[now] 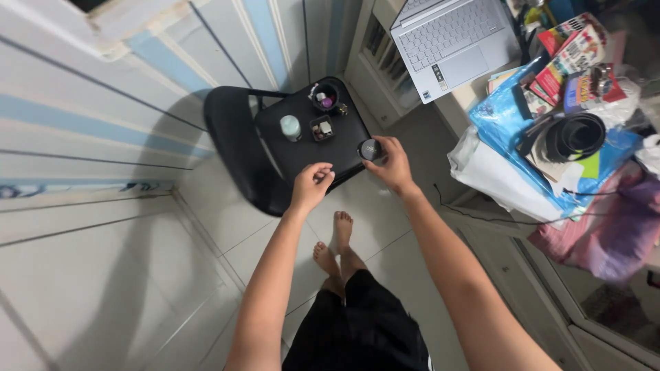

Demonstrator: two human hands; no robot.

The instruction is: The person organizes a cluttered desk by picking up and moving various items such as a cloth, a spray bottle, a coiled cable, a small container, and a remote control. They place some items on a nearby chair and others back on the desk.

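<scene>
Seen from above, a person stands barefoot on pale floor tiles, both bare arms stretched forward over a black chair.

At far left is a wall with blue and white stripes. Next comes the chair, with a flat black tray resting on its seat. On the tray stand a small pale green bottle, a little square box holding small items, and behind it a round black cup with something pink inside; the contents are too small to identify.

The left hand hovers over the tray's near edge, fingers curled loosely inward; it may be pinching something tiny, but that cannot be made out. Just to its right, the right hand grips a small round black jar at the tray's front right corner, thumb and fingers wrapped around its side. The jar sits upright, its round lid facing up, so it has no long axis to speak of. The right hand is on it; the left hand is near, a little apart to the jar's left.

Farther right, a white shelf carries an open silver laptop, and a cluttered table holds blue bags, books and a coiled black belt.
</scene>
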